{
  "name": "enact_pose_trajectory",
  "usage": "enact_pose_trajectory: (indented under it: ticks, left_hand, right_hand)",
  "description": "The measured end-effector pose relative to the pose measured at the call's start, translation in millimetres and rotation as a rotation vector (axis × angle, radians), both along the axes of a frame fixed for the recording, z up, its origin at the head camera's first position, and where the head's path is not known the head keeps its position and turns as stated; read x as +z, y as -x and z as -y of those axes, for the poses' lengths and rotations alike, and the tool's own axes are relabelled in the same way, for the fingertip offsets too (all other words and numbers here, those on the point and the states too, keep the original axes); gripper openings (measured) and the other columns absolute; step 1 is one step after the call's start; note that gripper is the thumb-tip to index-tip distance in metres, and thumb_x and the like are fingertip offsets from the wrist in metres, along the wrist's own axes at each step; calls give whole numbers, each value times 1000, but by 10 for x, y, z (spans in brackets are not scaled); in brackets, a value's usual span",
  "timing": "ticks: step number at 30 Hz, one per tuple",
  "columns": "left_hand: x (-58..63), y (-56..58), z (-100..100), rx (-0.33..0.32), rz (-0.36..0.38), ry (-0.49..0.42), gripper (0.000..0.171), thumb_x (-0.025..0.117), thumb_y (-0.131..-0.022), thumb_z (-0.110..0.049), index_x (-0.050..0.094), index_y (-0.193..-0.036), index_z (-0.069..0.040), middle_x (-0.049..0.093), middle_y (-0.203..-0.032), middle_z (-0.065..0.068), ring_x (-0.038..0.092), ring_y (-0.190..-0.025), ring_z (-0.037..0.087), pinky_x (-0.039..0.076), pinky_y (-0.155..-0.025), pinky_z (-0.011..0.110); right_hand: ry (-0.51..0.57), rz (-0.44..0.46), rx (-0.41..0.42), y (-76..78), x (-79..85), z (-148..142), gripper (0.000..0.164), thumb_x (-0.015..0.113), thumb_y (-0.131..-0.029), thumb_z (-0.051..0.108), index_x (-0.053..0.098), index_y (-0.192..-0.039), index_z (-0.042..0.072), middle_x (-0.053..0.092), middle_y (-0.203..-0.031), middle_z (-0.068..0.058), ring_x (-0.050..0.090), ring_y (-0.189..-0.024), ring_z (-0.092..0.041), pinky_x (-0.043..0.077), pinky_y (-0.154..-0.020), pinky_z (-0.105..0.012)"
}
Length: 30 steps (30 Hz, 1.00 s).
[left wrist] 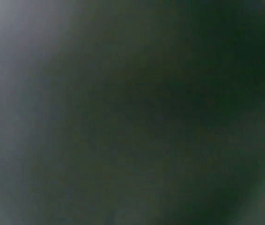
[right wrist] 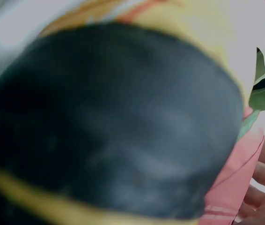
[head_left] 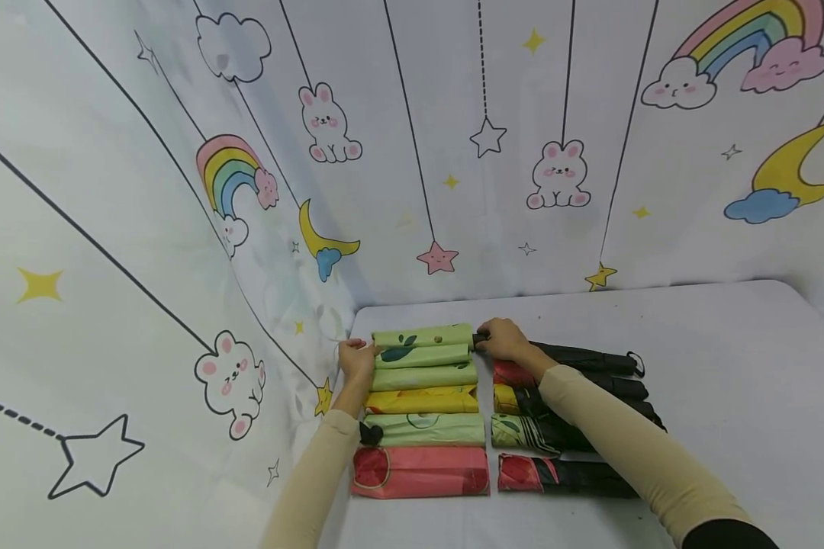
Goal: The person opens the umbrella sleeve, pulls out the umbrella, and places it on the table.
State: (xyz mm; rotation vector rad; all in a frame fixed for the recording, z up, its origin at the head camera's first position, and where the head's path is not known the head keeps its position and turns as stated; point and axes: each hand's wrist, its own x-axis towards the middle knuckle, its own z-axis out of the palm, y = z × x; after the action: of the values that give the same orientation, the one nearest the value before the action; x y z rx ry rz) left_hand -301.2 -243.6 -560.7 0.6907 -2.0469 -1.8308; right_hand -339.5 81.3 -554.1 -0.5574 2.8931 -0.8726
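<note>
In the head view, several rolled folding umbrellas lie in two columns on a white-covered table. My left hand [head_left: 355, 362] holds the left end of the farthest light-green umbrella [head_left: 429, 336] with curled fingers. At its other end, my right hand [head_left: 504, 339] grips the short black end. Below it in the left column are more green umbrellas [head_left: 426, 377], a yellow umbrella [head_left: 419, 399] and a pink umbrella [head_left: 426, 473]. The left wrist view is dark and blurred. A large dark surface fills much of the right wrist view, with fingers [right wrist: 263, 197] at the right edge.
The right column holds black umbrellas with patterned ends, among them a red-ended umbrella [head_left: 522, 473] and a green-ended umbrella [head_left: 515, 431]. A black umbrella [head_left: 584, 357] with a loop lies at its far side. A printed white curtain [head_left: 398, 152] hangs behind the table [head_left: 735, 396].
</note>
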Motion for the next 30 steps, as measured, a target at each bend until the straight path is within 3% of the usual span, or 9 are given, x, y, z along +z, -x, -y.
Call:
enact_pose_trajectory:
  ticks: [7,13,18,25,30]
  left_hand:
    - [-1,-6,-7,18,18,30,41,78,-89,3,53,-122,3,59,-123,22,60,-107,36,57,-92,48]
    - [-9,4,8,46,11,34,41,78,-89,4,55,-123,5,60,-118,21,60,-106,37,57,-92,48]
    - [-13,4,24,54,29,44,40,77,-91,2,55,-125,5,59,-116,18,59,-107,36,56,-94,48]
    - [5,11,39,64,56,59,36,78,-90,0,57,-121,2,59,-113,14,58,-106,35,54,-94,48]
    - [3,20,45,67,59,52,36,79,-89,0,58,-119,1,58,-112,14,58,-104,34,54,-94,48]
  right_hand:
    - [-42,-26,46,29,19,4,37,71,-100,16,68,-129,-6,71,-122,-22,68,-110,-38,56,-92,-53]
    - [101,-59,79,31,144,-3,36,70,-101,12,66,-130,-9,68,-121,-25,66,-110,-39,57,-92,-52]
    - [372,51,35,25,149,-41,40,73,-99,15,66,-133,-6,70,-121,-24,74,-98,-33,63,-83,-45]
    - [691,301,-51,-25,152,-49,45,73,-100,17,62,-138,-7,65,-131,-28,74,-107,-34,58,-98,-48]
    - [776,378,-98,-37,159,-48,48,74,-99,17,61,-138,-8,64,-133,-29,74,-109,-33,57,-101,-45]
